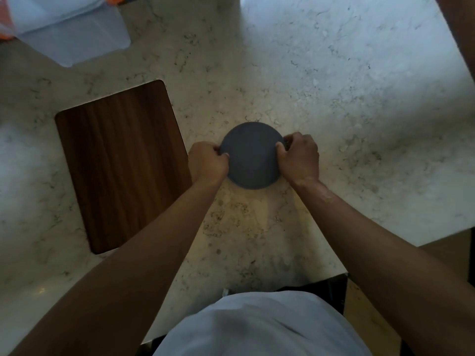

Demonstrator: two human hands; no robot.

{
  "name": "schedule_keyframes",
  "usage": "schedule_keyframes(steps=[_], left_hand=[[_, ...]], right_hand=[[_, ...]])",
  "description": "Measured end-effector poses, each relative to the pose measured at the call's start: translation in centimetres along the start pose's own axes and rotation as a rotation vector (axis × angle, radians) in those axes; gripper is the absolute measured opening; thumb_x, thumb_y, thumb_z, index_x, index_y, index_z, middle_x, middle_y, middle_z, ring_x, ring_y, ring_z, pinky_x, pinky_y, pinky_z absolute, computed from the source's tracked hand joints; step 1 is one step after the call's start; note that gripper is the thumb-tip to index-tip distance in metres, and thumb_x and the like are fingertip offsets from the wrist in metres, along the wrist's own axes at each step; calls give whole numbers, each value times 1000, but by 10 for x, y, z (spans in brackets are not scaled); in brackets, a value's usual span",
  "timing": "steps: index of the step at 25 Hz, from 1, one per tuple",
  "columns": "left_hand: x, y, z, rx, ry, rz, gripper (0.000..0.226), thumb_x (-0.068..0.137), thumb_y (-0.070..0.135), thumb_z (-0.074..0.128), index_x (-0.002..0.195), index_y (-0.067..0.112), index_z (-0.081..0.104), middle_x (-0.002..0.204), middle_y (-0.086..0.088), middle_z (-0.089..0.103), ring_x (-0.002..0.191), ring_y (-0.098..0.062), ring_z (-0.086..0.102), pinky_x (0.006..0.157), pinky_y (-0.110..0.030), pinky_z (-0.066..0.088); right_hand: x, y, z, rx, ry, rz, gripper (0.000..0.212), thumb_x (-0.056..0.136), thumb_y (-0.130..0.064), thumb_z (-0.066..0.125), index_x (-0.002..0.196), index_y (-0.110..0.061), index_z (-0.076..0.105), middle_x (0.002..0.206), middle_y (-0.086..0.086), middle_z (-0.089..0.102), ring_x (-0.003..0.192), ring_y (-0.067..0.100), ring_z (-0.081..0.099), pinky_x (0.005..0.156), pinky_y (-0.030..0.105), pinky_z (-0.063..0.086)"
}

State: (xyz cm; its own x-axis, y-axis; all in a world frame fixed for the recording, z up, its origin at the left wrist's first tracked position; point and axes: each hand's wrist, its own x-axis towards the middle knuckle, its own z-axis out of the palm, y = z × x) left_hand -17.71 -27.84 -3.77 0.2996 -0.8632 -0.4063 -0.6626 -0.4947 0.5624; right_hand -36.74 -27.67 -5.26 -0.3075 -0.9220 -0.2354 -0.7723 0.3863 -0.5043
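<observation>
A dark grey round disc [252,155] lies on the pale marble counter [334,98] near the middle of the view. My left hand [208,163] grips the disc's left edge with curled fingers. My right hand [299,158] grips its right edge, thumb on top. Whether the disc is flat or a lid on something underneath cannot be told.
A dark wooden board [123,163] lies flat just left of my left hand. A clear plastic bin [74,29] with an orange part stands at the back left. The counter's front edge runs along the bottom right, near my white shirt [262,327].
</observation>
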Motion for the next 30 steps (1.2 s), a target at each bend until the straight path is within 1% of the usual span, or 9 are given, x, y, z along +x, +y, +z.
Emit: schedule_keyframes(steps=[5, 9, 12, 16, 19, 21, 24, 28, 30], left_hand=[[-5, 7, 4, 103, -7, 0, 14, 80, 11, 63, 81, 3, 74, 79, -13, 72, 71, -26, 67, 56, -31, 46], [-2, 10, 0, 34, -24, -77, 14, 74, 4, 62, 79, 5, 75, 74, -9, 72, 57, -14, 59, 44, -23, 41], [3, 13, 0, -10, -48, -144, 13, 73, 4, 61, 78, 4, 72, 72, -7, 68, 62, -17, 62, 50, -26, 48], [10, 11, -1, -132, -87, -233, 17, 76, 9, 64, 91, 8, 70, 86, -7, 69, 82, -23, 66, 72, -36, 59], [14, 5, -6, -239, -129, -283, 11, 78, 5, 68, 88, 10, 68, 91, -8, 69, 87, -25, 68, 80, -43, 61], [17, 1, -10, -338, -143, -326, 6, 79, 4, 69, 78, 9, 67, 87, -10, 70, 83, -26, 70, 80, -46, 62], [14, -3, -14, -379, -161, -312, 7, 83, 5, 69, 76, 6, 67, 86, -12, 71, 81, -27, 71, 79, -48, 62], [4, -11, -27, -391, -180, -259, 15, 87, 9, 69, 74, 13, 64, 91, -9, 70, 87, -26, 69, 82, -47, 61], [0, -19, -41, -401, -166, -238, 16, 88, 9, 69, 73, 12, 65, 93, -14, 71, 88, -29, 70, 83, -50, 60]], right_hand=[[-11, -9, 2, -150, 23, 23, 42, 92, -41, 56, 114, -6, 66, 110, 16, 63, 97, 32, 61, 83, 39, 53], [-3, -12, -1, -49, -88, 121, 39, 88, -38, 57, 106, -6, 70, 104, 15, 68, 90, 29, 66, 80, 37, 58], [3, -13, -3, 8, -155, 181, 37, 82, -36, 57, 97, -4, 69, 100, 15, 69, 87, 31, 66, 77, 37, 58], [8, -15, -4, 43, -190, 240, 46, 78, -38, 60, 106, -3, 66, 103, 15, 68, 90, 30, 67, 78, 38, 60], [10, -12, -6, 88, -196, 217, 36, 81, -35, 62, 105, -9, 70, 93, 11, 73, 71, 17, 66, 67, 32, 58], [8, -12, -7, 149, -154, 214, 29, 82, -32, 64, 94, -7, 73, 89, 9, 74, 60, 7, 60, 62, 32, 56], [5, -10, -9, 220, -175, 245, 20, 83, -31, 64, 74, -14, 71, 85, 5, 74, 63, 7, 60, 69, 34, 58], [1, -13, -14, 315, -299, 247, 15, 88, -23, 66, 99, -15, 72, 86, -5, 66, 78, 9, 63, 77, 32, 55], [-3, -25, -15, 331, -323, 220, 12, 87, -20, 68, 97, -14, 72, 86, -4, 68, 80, 13, 67, 76, 33, 59]])
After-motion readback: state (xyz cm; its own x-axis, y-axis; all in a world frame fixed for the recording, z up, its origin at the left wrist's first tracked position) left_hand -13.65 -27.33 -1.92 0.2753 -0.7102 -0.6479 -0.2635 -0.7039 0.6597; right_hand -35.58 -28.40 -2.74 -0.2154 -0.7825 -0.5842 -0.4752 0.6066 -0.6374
